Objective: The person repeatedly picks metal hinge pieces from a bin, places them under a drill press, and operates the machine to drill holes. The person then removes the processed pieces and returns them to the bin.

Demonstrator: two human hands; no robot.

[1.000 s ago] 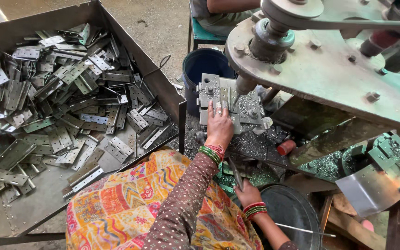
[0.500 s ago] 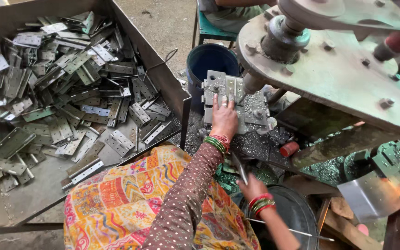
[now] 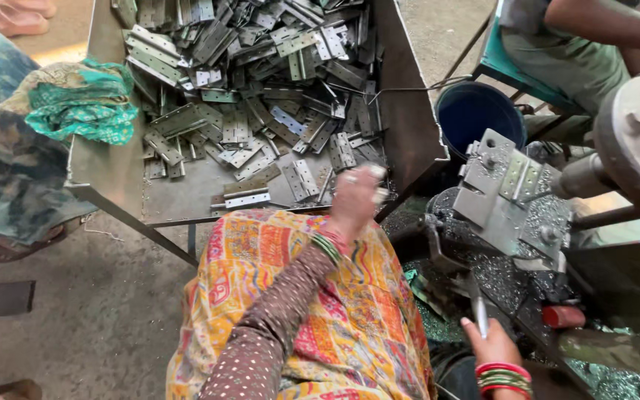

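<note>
Now the left hand [image 3: 355, 198] is at the near edge of the metal tray [image 3: 105, 163], close to the front rim. Its fingers are curled and blurred, and something pale and shiny shows at the fingertips, but I cannot tell if it grips a piece or only touches one. The tray is full of flat metal hinge plates [image 3: 261, 96] with small holes, piled without order; two of them, hinge plates near the rim [image 3: 298, 178], lie just beside this hand. Green bangles sit on the wrist, and the sleeve is brown with small dots.

The right hand [image 3: 492, 348] is low on the right side. It is closed around a thin metal lever [image 3: 478, 315] that stands up from the fist, and red and green bangles are on its wrist. Just above it is the grey press fixture [image 3: 505, 200], where one hinge plate on the fixture [image 3: 520, 178] is lying tilted. Metal shavings cover the base around it. A blue bucket [image 3: 475, 111] stands behind the fixture, between the tray and another person's leg [image 3: 564, 59]. A green cloth [image 3: 75, 104] hangs over the left edge of the tray.
</note>
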